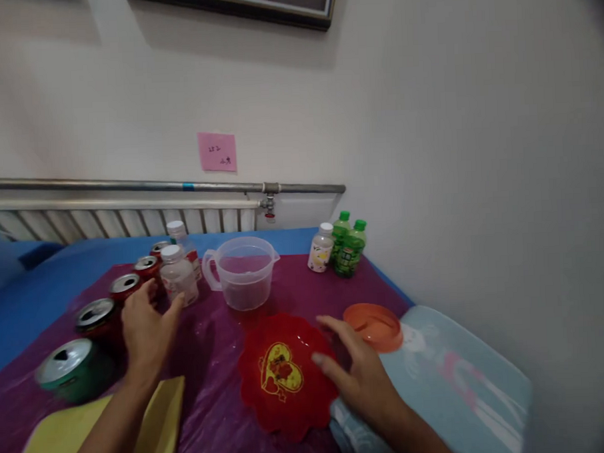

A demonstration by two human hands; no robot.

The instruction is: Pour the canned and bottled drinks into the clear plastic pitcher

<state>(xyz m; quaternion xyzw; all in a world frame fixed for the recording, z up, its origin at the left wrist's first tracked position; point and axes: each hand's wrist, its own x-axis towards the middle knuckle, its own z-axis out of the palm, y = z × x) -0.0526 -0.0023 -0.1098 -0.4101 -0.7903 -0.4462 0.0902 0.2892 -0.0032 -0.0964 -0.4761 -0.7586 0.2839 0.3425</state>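
Observation:
My left hand reaches over the left side of the table with thumb and fingers apart, holding nothing. In front of it stands a clear bottle with a white cap, beside a row of opened drink cans, among them a red can and a green can. My right hand is at the right rim of a red scalloped plate with a gold heart design. Its fingers are spread, the thumb over the rim; whether it touches the plate I cannot tell. Behind the plate stands a clear measuring jug.
Two green bottles and a small white-capped bottle stand at the back right. An orange dish lies beside a light blue mat. A yellow folded item lies front left. Purple plastic covers the table; wall behind.

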